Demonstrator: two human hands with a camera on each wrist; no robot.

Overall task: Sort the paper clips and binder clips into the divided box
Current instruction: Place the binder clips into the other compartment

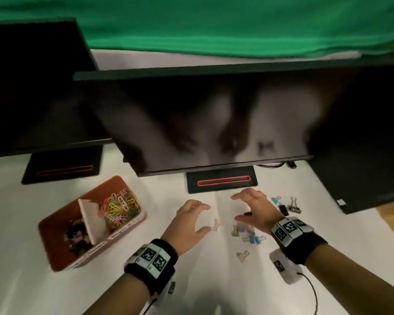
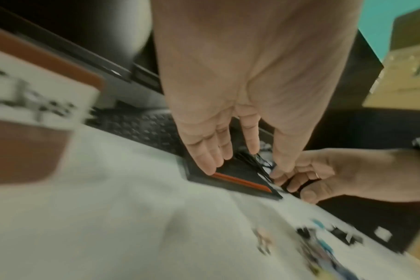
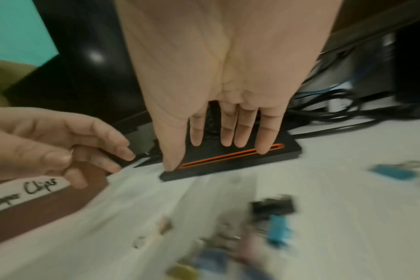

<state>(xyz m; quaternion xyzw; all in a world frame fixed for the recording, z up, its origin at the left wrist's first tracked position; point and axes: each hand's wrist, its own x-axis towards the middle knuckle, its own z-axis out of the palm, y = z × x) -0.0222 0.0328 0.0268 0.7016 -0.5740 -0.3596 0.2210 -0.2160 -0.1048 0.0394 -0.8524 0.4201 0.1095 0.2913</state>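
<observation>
A brown divided box [image 1: 55, 258] stands at the left, with coloured paper clips [image 1: 120, 210] in its far half and dark binder clips [image 1: 77, 233] in its near half. Loose binder clips [image 1: 248, 233] lie on the white table between and below my hands, and a few more binder clips [image 1: 287, 206] lie to the right. My left hand [image 1: 204, 217] hovers open and holds nothing, just left of a pale clip [image 1: 216, 225]. My right hand [image 1: 236, 208] hovers open above the pile, its fingers [image 3: 228, 132] straight. A black clip [image 1: 248, 214] lies by its thumb. The box label [image 3: 24, 193] reads "Paper Clips".
Two dark monitors stand behind the work area; their stand bases [image 1: 222, 181] [image 1: 62, 169] rest on the table just beyond my hands. A dark computer case [image 1: 362, 167] blocks the right side, with cables [image 3: 336, 106] behind the stand. A stray pale clip [image 1: 242, 255] lies nearer me.
</observation>
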